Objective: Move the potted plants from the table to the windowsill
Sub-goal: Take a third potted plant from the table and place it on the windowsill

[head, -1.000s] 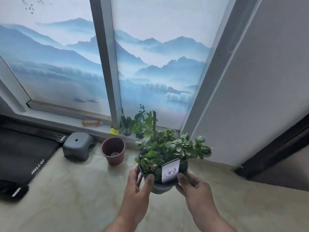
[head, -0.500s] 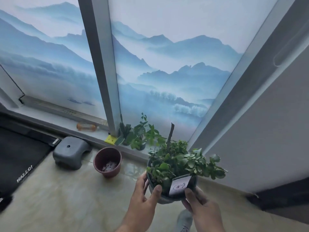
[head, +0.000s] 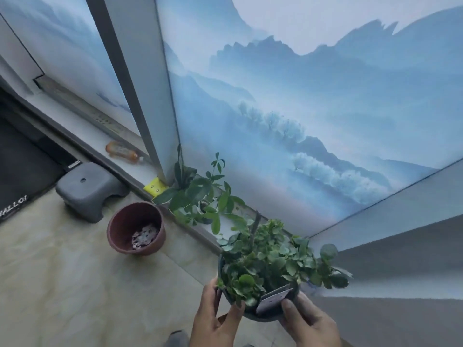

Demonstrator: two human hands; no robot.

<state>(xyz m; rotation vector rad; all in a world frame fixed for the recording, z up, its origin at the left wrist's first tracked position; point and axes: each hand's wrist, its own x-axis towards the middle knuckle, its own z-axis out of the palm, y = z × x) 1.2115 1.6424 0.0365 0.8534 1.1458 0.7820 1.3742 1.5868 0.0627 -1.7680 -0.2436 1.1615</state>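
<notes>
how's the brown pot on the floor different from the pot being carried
The brown pot stands on the floor, untouched; the grey pot is held up by the left hand and right hand. The brown pot holds only pale scraps; the grey pot is full of leafy plant. Both are round.

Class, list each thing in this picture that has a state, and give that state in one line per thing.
potted plant: off the sill, upright, carried in both hands.
left hand: grips the pot's left side.
right hand: grips the pot's right side, thumb by the white tag.
small plants: standing on the windowsill.
brown pot: on the floor, upright, no plant in it.
bottle: lying on its side on the sill.
grey stool: standing on the floor.
</notes>
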